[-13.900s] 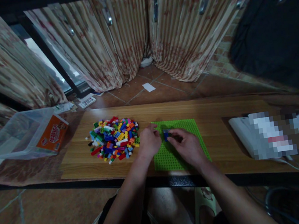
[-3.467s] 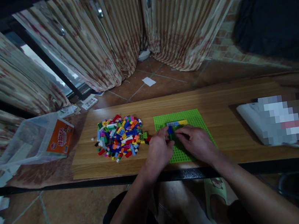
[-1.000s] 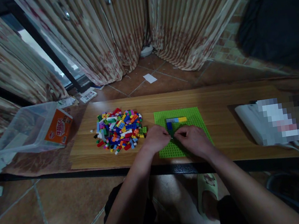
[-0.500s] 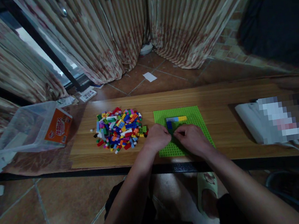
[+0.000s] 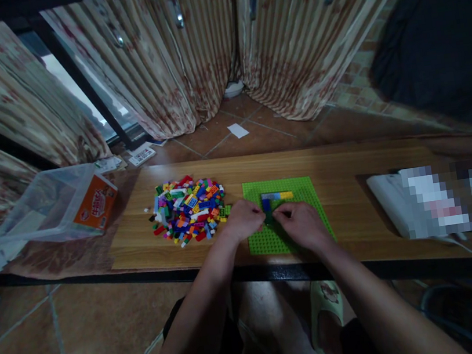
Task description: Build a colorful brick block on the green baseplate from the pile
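Observation:
A green studded baseplate (image 5: pixel 289 244) lies on the wooden bench under both hands. Built on it is a row of toy bricks, grey, light blue and yellow (image 5: pixel 285 195), with a dark blue brick (image 5: pixel 265 204) at its left end reaching toward me. My left hand (image 5: pixel 245 220) is closed over the plate's left edge, fingertips just below the blue brick. Opposite it, my right hand (image 5: pixel 301 223) pinches thumb and fingers together. A small dark green patch shows between the fingertips; what either hand grips is too small to make out.
A heap of mixed toy bricks (image 5: pixel 190 210) lies left of the plate. Farther left stands a clear plastic box (image 5: pixel 43 213) with an orange label. A white item (image 5: pixel 386 197) rests on the bench at the right. Curtains (image 5: pixel 202 58) hang behind.
The whole view has shifted slightly as my head moved. Both hands stay close together below the blue brick, still pinched, with only a slight shift of the fingers.

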`<state>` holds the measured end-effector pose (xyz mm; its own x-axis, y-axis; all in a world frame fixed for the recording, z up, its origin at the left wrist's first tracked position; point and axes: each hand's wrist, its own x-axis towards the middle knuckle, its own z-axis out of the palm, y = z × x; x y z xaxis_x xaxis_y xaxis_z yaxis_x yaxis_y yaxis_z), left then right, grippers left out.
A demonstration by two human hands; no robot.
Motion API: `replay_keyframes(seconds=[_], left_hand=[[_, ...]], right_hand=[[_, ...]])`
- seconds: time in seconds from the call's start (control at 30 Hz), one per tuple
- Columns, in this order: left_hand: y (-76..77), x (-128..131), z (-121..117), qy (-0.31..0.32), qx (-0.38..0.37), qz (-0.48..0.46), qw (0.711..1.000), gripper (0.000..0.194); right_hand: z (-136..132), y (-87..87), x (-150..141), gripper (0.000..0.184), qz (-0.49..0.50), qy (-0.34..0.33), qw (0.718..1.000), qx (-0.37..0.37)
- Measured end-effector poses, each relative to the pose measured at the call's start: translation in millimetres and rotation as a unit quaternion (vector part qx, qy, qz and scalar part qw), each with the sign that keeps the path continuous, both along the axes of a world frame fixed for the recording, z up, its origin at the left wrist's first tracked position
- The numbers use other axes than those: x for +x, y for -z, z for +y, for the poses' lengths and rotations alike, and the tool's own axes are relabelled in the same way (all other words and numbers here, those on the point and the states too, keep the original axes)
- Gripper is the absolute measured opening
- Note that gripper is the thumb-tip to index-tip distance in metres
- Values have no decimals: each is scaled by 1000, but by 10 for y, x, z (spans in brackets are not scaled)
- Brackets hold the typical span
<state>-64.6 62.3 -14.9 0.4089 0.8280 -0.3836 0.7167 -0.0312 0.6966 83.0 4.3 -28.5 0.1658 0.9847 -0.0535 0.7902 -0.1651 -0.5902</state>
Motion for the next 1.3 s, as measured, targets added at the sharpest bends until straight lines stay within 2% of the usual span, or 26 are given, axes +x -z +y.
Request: replay_keyframes(seconds=[0.17, 0.4, 0.67, 0.83, 1.03, 1.17, 1.3], left_hand=[[-15, 51, 11, -18, 15, 4, 1000, 20], [33, 67, 29, -10, 29, 16, 999, 21], [0, 88, -6, -43, 27, 14, 999, 21], [15, 79, -10, -31, 17, 18, 999, 21], [86, 106, -93, -36, 98, 40, 994, 23], [-10, 58, -109, -61, 112, 30, 991, 27], [-168, -207, -4, -124, 145, -40, 981, 28]], right_hand=[[34, -2, -18, 24, -16, 6, 1000, -13], [30, 7, -31, 27, -17, 4, 1000, -25], [59, 76, -20, 29, -18, 3, 999, -26], [56, 132, 2, 35, -19, -2, 999, -27], [39, 183, 62, 39, -13, -13, 1000, -20], [18, 192, 94, 42, -12, 4, 999, -30], [23, 189, 127, 43, -5, 8, 999, -48]])
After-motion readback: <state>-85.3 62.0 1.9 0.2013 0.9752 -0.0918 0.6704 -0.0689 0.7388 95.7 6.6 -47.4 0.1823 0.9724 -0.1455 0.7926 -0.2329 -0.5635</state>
